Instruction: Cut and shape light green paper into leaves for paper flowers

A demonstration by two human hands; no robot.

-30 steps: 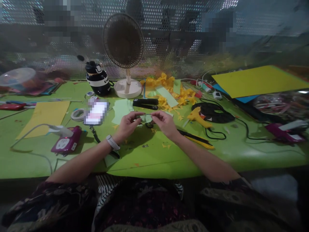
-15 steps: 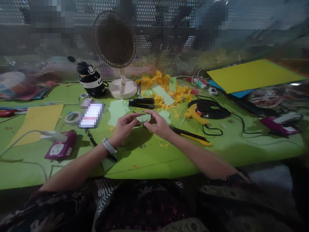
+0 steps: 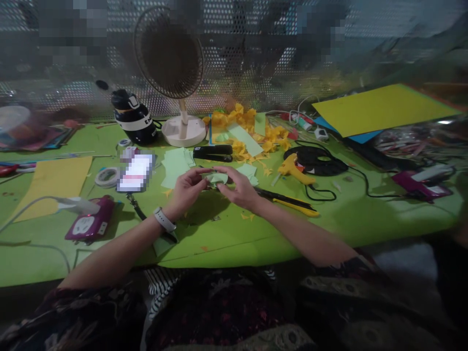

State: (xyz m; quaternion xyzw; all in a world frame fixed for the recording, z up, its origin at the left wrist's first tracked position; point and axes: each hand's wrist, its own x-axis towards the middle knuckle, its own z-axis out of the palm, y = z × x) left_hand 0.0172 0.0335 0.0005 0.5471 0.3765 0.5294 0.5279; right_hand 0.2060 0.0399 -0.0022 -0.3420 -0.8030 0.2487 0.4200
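Note:
A small piece of pale green paper, curved or folded, is held up between my two hands above the table. My left hand pinches its left side with thumb and forefinger; a pale watch band circles that wrist. On the other side, my right hand grips the paper's right edge, thumb below and fingers over the top. Just behind the hands lie a black stapler and a stack of green paper sheets. More green paper pieces rest behind my right hand.
Yellow paper flowers are heaped at the back, near a fan and a black bottle. On the right are a yellow glue gun and a yellow-black cutter. A lit phone, tape roll and purple power adapter sit left.
The green paper has tilted and curled between my fingers, showing a rounder outline. Both hands stay in nearly the same place, and the view has shifted slightly.

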